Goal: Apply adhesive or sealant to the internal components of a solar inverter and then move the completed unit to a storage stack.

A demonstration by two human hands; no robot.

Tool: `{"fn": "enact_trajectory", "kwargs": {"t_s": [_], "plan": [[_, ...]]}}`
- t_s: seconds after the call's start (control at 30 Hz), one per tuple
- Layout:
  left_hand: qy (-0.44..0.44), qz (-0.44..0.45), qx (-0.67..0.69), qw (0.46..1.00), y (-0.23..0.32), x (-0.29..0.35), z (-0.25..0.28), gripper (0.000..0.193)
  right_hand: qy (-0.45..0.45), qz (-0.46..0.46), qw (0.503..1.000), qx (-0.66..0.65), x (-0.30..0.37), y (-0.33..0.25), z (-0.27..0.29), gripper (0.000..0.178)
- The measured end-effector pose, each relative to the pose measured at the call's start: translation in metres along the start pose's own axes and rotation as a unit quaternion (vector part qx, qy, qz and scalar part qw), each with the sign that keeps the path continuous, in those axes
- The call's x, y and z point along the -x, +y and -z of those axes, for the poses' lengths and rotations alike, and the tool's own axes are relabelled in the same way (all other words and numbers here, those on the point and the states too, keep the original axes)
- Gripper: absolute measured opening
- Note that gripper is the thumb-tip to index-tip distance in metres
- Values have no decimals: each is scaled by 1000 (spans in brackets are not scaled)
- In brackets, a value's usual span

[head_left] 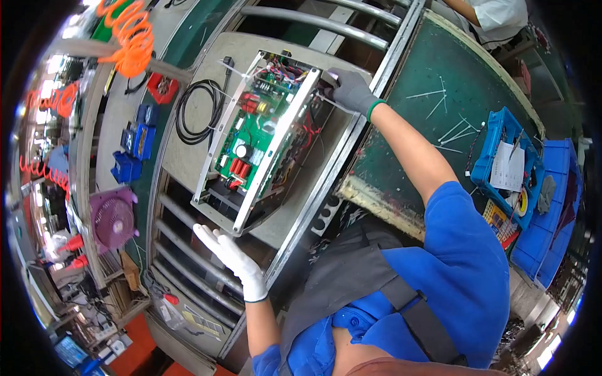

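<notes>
An open electronic unit (251, 135), a metal-railed chassis with a green circuit board, red parts and bundled wires, lies tilted on a beige board (182, 147). My right hand (354, 93), in a grey glove, is at its far right corner, with the fingers bent around the end of the frame. Pale cable ties stick out beside that hand and at the unit's far left. Below the near end of the unit, my left hand (233, 258) in a white glove is open, its fingers stretched out and holding nothing. The fingertips come close to the chassis's near corner.
A coiled black cable (193, 113) lies left of the unit. Metal rollers (194, 254) run under the board. On the right, a green bench (401, 147) carries loose cable ties and a blue crate (495, 156). Purple fan (115, 219) and blue bins (139, 141) stand left.
</notes>
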State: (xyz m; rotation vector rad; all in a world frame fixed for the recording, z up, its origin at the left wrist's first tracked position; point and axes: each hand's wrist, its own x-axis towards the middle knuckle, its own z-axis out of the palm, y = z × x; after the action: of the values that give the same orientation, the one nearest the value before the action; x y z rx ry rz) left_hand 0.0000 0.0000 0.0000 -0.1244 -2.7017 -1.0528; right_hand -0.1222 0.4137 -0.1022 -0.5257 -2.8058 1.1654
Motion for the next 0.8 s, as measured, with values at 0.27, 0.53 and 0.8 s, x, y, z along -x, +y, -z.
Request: {"fn": "enact_trajectory", "kwargs": {"t_s": [0.27,0.53,0.8], "plan": [[84,-31,297,951,-148,-10,92,52,55,10,998,-17,162,-93,-131,23],[99,-92,64,989,-209,37,167,54,-90,21,995,-39,241,-133,-145,55],[159,58,-207,964,-258,63,196,40,92,-187,934,291,234,102,65,23]]}}
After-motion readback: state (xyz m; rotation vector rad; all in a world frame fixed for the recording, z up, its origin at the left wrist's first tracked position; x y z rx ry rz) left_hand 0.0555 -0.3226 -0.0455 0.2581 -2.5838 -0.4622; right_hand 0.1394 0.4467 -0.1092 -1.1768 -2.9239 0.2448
